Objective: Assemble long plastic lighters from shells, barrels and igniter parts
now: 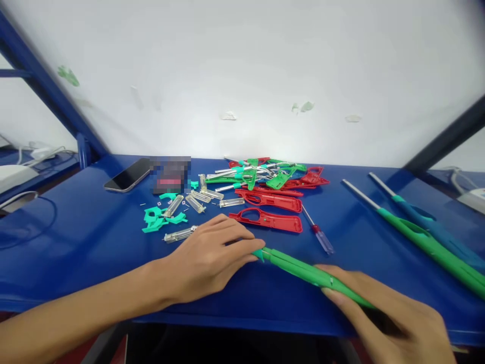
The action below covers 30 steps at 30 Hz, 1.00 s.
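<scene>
A green long-nose lighter [299, 267] is held between both hands above the table's front part. My left hand [212, 253] is closed around its teal collar end, and those fingers hide the nozzle. My right hand [394, 313] grips the green handle at the other end, thumb below and fingers on top. Beyond my hands lie red lighter shell halves [273, 221] and a small screwdriver [320, 236] with a clear purplish handle. Near my left hand are clear fuel tanks [182, 234] and teal plastic pieces [153, 221].
At the back is a pile of green shells, red shells and metal rods [246, 174]. A phone [129, 175] and a dark blurred item [170, 174] lie back left. A green lighter [428, 242] and a blue lighter [417, 212] rest at right. A white wall [257, 76] bounds the blue table [94, 242].
</scene>
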Tool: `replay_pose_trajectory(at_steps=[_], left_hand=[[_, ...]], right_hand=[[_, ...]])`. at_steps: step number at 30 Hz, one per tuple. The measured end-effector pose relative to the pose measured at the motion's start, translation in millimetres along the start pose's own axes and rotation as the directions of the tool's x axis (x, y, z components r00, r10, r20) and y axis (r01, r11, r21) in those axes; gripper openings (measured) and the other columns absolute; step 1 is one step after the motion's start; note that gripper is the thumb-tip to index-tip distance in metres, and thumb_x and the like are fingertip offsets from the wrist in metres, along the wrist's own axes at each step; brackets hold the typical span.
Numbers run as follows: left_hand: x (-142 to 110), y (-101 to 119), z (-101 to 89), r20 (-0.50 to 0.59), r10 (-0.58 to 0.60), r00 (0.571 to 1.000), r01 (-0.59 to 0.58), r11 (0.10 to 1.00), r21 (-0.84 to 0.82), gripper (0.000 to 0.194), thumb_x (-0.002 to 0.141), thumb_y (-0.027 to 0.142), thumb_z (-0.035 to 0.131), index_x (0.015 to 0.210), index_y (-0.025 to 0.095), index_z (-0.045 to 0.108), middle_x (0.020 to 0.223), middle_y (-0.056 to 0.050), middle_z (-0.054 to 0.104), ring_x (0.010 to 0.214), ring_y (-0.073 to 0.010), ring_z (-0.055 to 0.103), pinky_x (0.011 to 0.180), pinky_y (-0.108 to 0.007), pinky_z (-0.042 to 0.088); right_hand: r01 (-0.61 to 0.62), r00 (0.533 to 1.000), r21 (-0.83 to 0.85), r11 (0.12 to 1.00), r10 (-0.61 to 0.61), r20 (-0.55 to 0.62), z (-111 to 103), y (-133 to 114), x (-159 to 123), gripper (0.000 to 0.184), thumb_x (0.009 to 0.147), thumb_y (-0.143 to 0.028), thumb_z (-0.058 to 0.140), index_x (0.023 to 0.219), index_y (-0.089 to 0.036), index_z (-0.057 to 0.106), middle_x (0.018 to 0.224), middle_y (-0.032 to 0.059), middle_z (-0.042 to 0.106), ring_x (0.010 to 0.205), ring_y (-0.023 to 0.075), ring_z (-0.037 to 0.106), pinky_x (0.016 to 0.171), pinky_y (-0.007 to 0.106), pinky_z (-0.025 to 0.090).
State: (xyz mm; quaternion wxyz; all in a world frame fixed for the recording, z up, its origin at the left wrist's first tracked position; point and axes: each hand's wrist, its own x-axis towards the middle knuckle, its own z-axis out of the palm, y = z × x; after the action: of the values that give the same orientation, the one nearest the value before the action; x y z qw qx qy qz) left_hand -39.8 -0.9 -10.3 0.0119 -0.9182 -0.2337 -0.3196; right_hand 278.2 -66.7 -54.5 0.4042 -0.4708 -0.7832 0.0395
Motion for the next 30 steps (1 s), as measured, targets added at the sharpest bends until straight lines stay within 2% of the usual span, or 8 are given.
replay_pose_trajectory(at_steps=[5, 11, 15, 20, 30], left_hand=[[-1, -2, 2.7, -0.034, 0.025, 0.999, -0.026, 0.999, -0.029, 0.021, 0.109, 0.015, 0.06, 0.127, 0.014, 0.071, 0.107, -0.009, 0.077, 0.097, -0.0195, 0.072, 0.087, -0.034, 0.06], [-1, -5, 5.1, -0.012, 0.029, 1.0, -0.028, 0.998, 0.053, 0.02, 0.111, 0.023, 0.059, 0.123, 0.012, 0.071, 0.101, -0.009, 0.079, 0.091, -0.0203, 0.075, 0.085, -0.036, 0.064], [-1, -1, 4.8, -0.006, 0.074, 0.997, -0.073, 0.995, 0.067, 0.022, 0.112, 0.022, 0.056, 0.123, 0.01, 0.07, 0.091, -0.008, 0.079, 0.078, -0.0194, 0.075, 0.075, -0.034, 0.064], [-1, 5, 7.9, -0.006, 0.07, 0.998, -0.07, 0.997, 0.034, 0.019, 0.112, 0.019, 0.054, 0.122, 0.011, 0.068, 0.088, -0.008, 0.079, 0.072, -0.0182, 0.075, 0.068, -0.031, 0.063], [0, 12, 11.0, -0.028, 0.076, 0.997, -0.076, 0.997, 0.018, 0.015, 0.109, 0.013, 0.052, 0.112, 0.012, 0.067, 0.078, -0.005, 0.077, 0.059, -0.0177, 0.07, 0.053, -0.031, 0.057]], right_hand=[[0.021, 1.0, 0.013, 1.0, -0.021, -0.003, -1, -6, 9, 0.019, 0.1, -0.033, 0.071, 0.115, -0.035, 0.083, 0.112, -0.0089, 0.087, 0.092, 0.0159, 0.086, 0.094, 0.017, 0.065], [0.032, 0.999, 0.016, 0.999, -0.032, -0.028, -3, -15, 14, 0.016, 0.1, -0.031, 0.072, 0.112, -0.034, 0.083, 0.108, -0.0107, 0.087, 0.09, 0.0123, 0.085, 0.095, 0.013, 0.062], [0.033, 0.999, 0.032, 0.999, -0.033, -0.007, -3, -16, 14, 0.018, 0.101, -0.03, 0.071, 0.114, -0.033, 0.083, 0.109, -0.0076, 0.087, 0.091, 0.0146, 0.085, 0.09, 0.016, 0.066], [0.051, 0.999, 0.039, 0.998, -0.051, 0.015, -3, -18, 16, 0.018, 0.101, -0.028, 0.071, 0.113, -0.03, 0.084, 0.11, -0.0035, 0.087, 0.091, 0.0188, 0.086, 0.089, 0.022, 0.069], [0.054, 0.998, 0.119, 0.991, -0.057, 0.019, 0, -15, 11, 0.032, 0.097, -0.014, 0.072, 0.123, -0.031, 0.081, 0.114, -0.0025, 0.086, 0.095, 0.0176, 0.083, 0.089, 0.023, 0.069]])
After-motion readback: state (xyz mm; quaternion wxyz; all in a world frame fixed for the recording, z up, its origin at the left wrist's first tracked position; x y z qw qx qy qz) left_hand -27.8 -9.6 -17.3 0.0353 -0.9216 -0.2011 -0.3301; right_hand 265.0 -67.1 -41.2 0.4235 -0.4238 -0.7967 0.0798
